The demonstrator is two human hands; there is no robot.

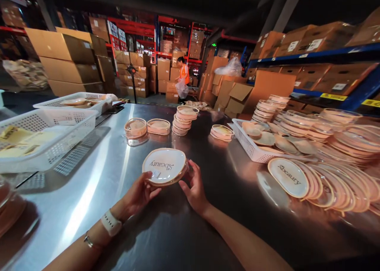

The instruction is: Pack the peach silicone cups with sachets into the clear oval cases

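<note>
An oval cosmetic pouch with a white lid, gold-coloured rim and clear sides is held above the metal table. Its "beauty" lettering appears upside down, and a small white sticker lies near its front edge. My left hand grips the front left edge, thumb at the sticker and fingers curled below. At the right edge, my right hand has its fingers and thumb bent round the pouch's side. Beyond the pouch stand similar pouches, some single and some in a stack.
White perforated baskets stand on the left, one with yellowish packets. On the right, a white basket sits beside many piled pouches. Behind the metal table are cartons, racks and a person in an orange vest.
</note>
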